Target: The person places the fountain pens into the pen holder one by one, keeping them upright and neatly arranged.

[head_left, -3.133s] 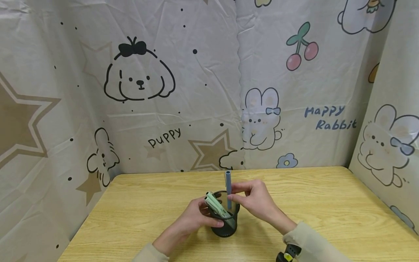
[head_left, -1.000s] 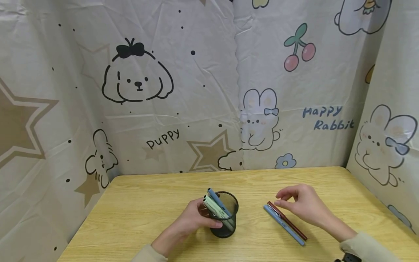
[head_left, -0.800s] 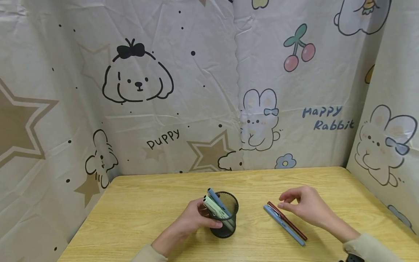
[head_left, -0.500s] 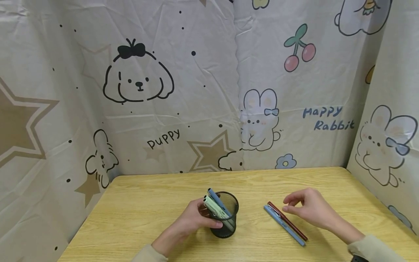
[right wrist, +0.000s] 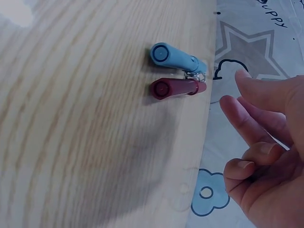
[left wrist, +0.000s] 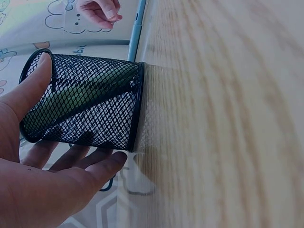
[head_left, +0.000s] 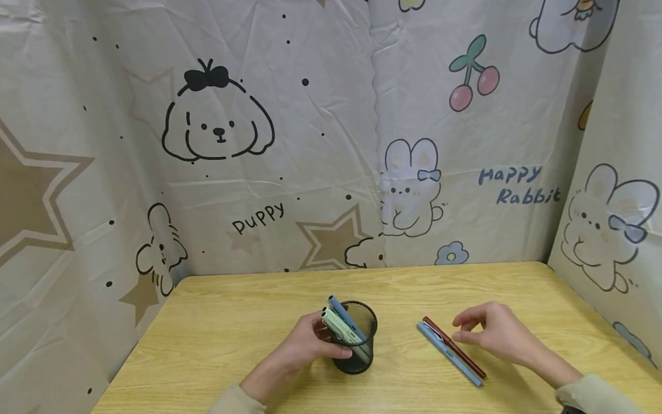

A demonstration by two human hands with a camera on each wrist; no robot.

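Left hand (head_left: 305,345) wrapped round the black mesh cup (head_left: 357,339), thumb on one side and fingers curled on the other, standing near the front edge of the counter (head_left: 233,328), about midway along. Three pens leaning in it: a blue one (head_left: 341,315) and two pale green ones (head_left: 336,328), tops tipped toward the left rim. Right hand (head_left: 491,336) hovering just beside the red pen (head_left: 454,348) and the blue pen (head_left: 449,353), holding nothing, fingers loosely bent, tips close to the red one but not on it. Both pens flat on the counter, side by side and touching, toward the front right. Likely snag: round barrels, lying tight together, so a careless pinch could nudge one and roll the other toward the front edge. Leaning pens could also tip the light cup if the left grip slackens.
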